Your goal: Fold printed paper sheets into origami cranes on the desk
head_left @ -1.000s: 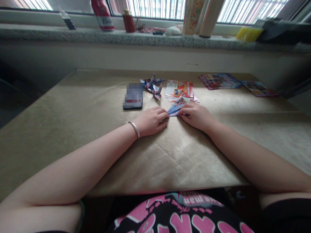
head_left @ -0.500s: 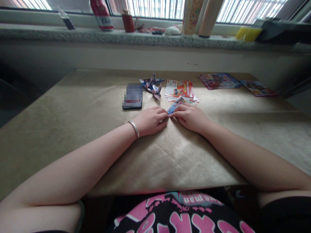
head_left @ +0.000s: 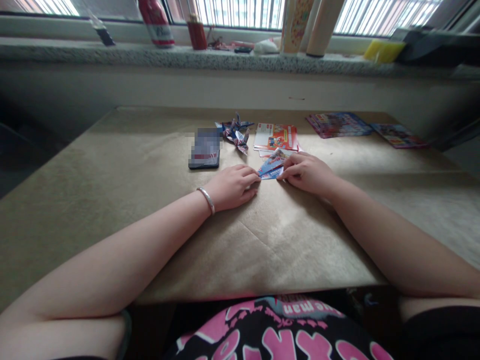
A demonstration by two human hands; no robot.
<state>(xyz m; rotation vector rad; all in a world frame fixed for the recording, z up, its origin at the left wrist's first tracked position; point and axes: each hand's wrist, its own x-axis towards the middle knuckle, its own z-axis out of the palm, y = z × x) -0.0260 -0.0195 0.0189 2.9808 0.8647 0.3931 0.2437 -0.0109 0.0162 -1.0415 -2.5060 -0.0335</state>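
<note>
A folded piece of printed paper (head_left: pixel 272 164), blue with a picture on it, lies on the table between my hands. The fingertips of my left hand (head_left: pixel 237 186) pinch its left corner. My right hand (head_left: pixel 308 172) presses its fingers on the lower right edge and covers that end of the paper. Just behind it lies a stack of orange and white printed sheets (head_left: pixel 278 137). Folded paper figures (head_left: pixel 240 140) with pointed ends stand to the left of that stack. Beside them is a dark phone (head_left: pixel 204 150), its screen blurred out.
Colourful printed cards (head_left: pixel 339 125) lie in a pile at the back right, with more cards (head_left: pixel 399 136) next to them. Behind the table (head_left: pixel 112 165), a stone window sill (head_left: pixel 225 61) carries a red can (head_left: pixel 156 25), a red container (head_left: pixel 197 34) and a yellow block (head_left: pixel 384 51).
My right hand has slid to the right along the paper's lower edge, away from my left hand, and more of the blue paper shows. My left hand has stayed in place.
</note>
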